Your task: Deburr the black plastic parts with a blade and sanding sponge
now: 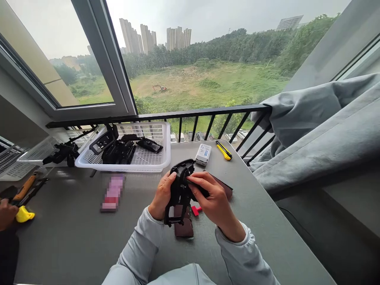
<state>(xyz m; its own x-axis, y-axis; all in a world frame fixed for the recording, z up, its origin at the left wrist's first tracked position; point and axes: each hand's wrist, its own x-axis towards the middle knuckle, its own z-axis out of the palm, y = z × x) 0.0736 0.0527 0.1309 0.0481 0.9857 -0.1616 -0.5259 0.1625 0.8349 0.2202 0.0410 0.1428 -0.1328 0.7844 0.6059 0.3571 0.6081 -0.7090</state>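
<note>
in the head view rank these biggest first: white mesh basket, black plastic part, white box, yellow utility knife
1. White mesh basket
2. Black plastic part, though it's nearer the camera, so this rank is unsure
3. White box and yellow utility knife: they look alike, so unranked

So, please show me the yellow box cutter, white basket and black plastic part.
Yellow box cutter (224,151), head view, yellow handle.
White basket (118,168), head view, front rim.
Black plastic part (179,194), head view, middle.

Black plastic housing (179,190) — upright, hand-held, open-framed
</note>
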